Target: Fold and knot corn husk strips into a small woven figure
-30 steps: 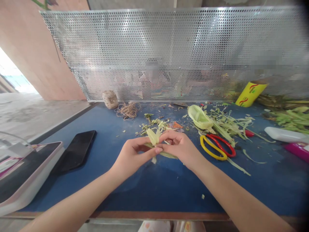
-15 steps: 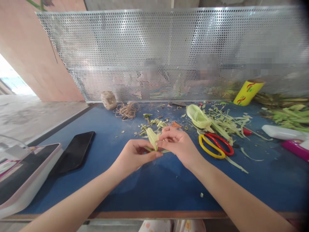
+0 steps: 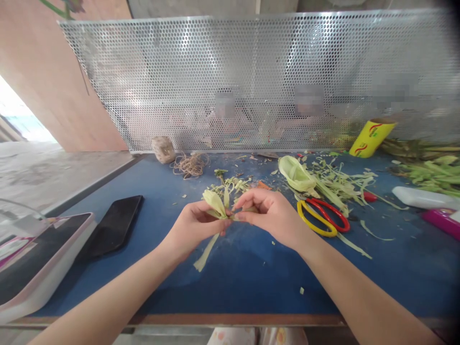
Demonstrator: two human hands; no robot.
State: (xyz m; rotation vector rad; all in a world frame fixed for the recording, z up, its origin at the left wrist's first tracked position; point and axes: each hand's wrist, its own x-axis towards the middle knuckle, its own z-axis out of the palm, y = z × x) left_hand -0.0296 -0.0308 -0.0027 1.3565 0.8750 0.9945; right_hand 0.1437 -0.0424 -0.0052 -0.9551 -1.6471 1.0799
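Note:
Above the middle of the table, my left hand (image 3: pixel 201 221) pinches a pale green corn husk (image 3: pixel 214 202) at its gathered base. My right hand (image 3: pixel 268 213) is closed too, thumb and fingertips on the same base, close to the left fingertips. Part of what lies between the fingers is hidden. A narrow husk strip (image 3: pixel 206 254) hangs below my left hand. Just beyond my hands lie small green sprigs and scraps (image 3: pixel 237 183). Right of my right hand lie scissors (image 3: pixel 318 218) with one yellow and one red handle, beside a cupped husk (image 3: pixel 296 173).
A black phone (image 3: pixel 113 225) and a white-rimmed tray (image 3: pixel 68 263) lie on the left. Near the perforated metal screen (image 3: pixel 251 57) are a twine bundle (image 3: pixel 190 165), a pale block (image 3: pixel 163 149) and a yellow tube (image 3: pixel 372 138). Husk shreds (image 3: pixel 334 179) and a white-and-purple tool (image 3: pixel 427 197) occupy the right.
The husk, upright before, now leans left and has spread open at the top. A strip now hangs below the left hand. Both hands remain close together at the base.

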